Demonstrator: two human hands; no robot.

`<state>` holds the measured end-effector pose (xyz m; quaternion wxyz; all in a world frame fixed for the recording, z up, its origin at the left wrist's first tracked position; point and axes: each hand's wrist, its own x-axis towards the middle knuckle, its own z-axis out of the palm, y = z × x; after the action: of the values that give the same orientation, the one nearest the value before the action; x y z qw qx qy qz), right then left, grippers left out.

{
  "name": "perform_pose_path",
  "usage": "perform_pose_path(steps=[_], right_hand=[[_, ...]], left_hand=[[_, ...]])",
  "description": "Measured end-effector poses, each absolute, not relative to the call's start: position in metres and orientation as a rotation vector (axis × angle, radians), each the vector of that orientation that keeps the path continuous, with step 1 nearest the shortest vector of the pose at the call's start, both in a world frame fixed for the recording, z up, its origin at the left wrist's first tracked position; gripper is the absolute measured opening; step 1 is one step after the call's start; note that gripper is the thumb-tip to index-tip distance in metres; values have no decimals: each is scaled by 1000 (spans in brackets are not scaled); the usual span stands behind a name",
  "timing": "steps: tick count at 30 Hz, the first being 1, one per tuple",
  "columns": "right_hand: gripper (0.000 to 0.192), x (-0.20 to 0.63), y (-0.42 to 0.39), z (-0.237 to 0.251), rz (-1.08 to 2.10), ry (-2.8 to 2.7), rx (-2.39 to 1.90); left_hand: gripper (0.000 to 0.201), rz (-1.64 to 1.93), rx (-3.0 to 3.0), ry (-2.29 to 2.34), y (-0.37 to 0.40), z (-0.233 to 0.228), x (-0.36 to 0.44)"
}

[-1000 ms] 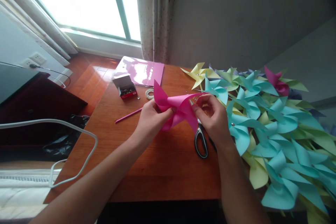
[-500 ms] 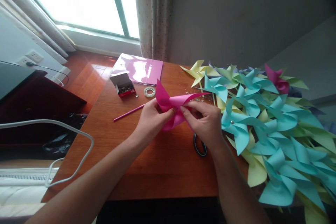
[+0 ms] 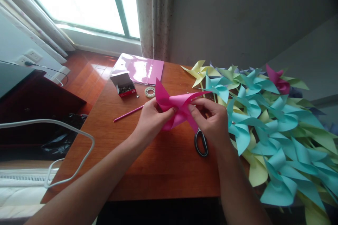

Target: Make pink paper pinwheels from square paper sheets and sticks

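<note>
A brown wooden table (image 3: 158, 175) carries a pack of pink paper (image 3: 155, 72), an open box (image 3: 128, 93), a roll of tape (image 3: 150, 96), a pink stick (image 3: 128, 113) and scissors (image 3: 196, 144); paper pinwheels (image 3: 282, 114) lie heaped along its right side.

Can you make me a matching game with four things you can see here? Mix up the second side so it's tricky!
Things:
1. nearest pink pinwheel
2. small box
3. scissors
4. stick

Clues:
A. thin and pink, lying on the table
B. lid open, little things inside
C. between the left hand and the right hand
D. black handle loop showing beside a wrist

Right pairs: 1-C, 2-B, 3-D, 4-A
</note>
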<state>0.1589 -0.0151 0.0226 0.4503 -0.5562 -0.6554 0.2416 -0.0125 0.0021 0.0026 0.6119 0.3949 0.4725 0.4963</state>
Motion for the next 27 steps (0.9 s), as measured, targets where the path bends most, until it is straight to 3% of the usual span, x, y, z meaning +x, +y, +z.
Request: perform_pose_path(steps=[12,27], right_hand=[[24,169,-2,16,1334,-1272,-1230],[21,163,-2,11,1436,-1232,-1072]], left_hand=[[25,1008,696,866,0,7,-16],[24,956,642,818,0,9,-18]])
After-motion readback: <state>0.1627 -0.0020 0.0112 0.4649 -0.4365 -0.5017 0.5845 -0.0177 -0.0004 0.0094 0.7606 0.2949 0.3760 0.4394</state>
